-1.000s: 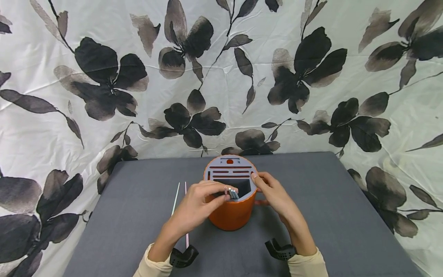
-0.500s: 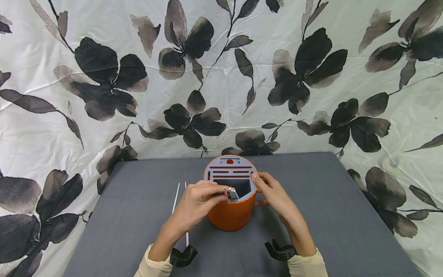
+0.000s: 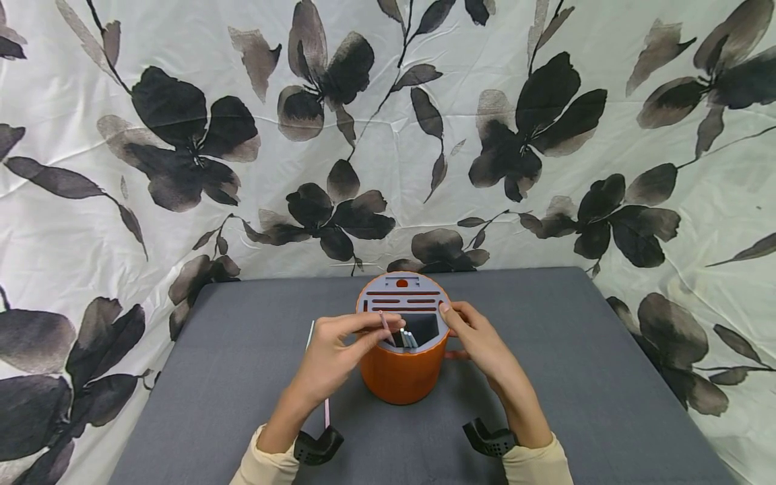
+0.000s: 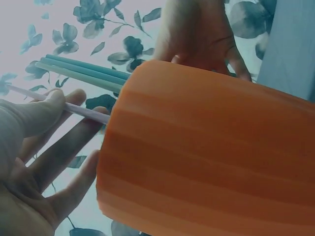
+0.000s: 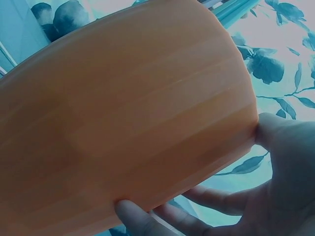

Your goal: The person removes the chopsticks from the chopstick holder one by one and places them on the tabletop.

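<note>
An orange tub with a pale slotted top stands on the table. Several bluish straws poke out of its dark square opening. My left hand pinches a thin pink straw between thumb and fingers; its lower part is hidden inside the tub, and it leans left, apart from the bluish ones. With the thumb at the top rim and fingers along the outer wall, my right hand grips the tub's right side, as the right wrist view also shows.
Left of the tub, a white straw and another pink straw lie on the grey table, partly hidden by my left arm. A floral cloth hangs behind the table. Black cameras sit on both wrists.
My left hand has shifted slightly left and up, and the pink straw now tilts left, away from the bluish straws. The right hand and the tub have stayed put.
</note>
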A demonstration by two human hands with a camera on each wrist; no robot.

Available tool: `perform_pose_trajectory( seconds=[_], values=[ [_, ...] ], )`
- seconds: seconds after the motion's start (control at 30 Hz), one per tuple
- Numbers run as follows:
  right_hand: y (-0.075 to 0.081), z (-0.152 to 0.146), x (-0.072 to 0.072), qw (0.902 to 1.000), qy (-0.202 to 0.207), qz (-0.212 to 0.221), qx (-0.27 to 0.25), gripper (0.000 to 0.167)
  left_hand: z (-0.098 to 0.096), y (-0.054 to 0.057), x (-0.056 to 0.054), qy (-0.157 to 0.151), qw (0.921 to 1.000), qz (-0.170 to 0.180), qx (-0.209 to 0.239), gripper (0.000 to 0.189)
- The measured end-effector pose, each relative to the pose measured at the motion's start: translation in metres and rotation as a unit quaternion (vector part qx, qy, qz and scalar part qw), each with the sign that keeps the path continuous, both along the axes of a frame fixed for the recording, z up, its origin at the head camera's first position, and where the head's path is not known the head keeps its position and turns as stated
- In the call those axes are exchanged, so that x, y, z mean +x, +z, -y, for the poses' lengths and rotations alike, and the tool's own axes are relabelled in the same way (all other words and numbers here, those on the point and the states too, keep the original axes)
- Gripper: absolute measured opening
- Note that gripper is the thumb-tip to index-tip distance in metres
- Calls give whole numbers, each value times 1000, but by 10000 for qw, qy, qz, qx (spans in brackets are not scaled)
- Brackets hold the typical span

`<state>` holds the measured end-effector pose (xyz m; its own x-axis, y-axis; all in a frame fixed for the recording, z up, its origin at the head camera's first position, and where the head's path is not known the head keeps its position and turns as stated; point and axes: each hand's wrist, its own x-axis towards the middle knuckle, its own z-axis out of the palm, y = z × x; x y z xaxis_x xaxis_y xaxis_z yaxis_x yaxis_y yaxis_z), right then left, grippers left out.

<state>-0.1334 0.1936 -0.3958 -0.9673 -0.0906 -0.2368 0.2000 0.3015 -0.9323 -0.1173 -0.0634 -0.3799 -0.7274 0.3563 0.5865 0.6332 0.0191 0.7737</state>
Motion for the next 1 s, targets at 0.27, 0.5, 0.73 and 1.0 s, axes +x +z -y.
perform_pose_trajectory(
  seconds=[0.27, 0.5, 0.73, 1.0],
  values=[
    [-1, -1, 0, 10000, 24, -13, -14, 61, 5, 8, -2, -86, 9957, -278, 876, 32],
    [-1, -2, -1, 10000, 47, 1, -26, 62, 13, 16, -4, -130, 9829, -634, 1726, 36],
    [-1, -2, -1, 10000, 43, -7, -78, 61, 27, 28, -2, -23, 9657, -633, 2518, 28],
    [-2, -1, 0, 10000, 7, 17, -77, 63, 46, 43, 3, 119, 9330, -642, 3540, 26]
  ],
)
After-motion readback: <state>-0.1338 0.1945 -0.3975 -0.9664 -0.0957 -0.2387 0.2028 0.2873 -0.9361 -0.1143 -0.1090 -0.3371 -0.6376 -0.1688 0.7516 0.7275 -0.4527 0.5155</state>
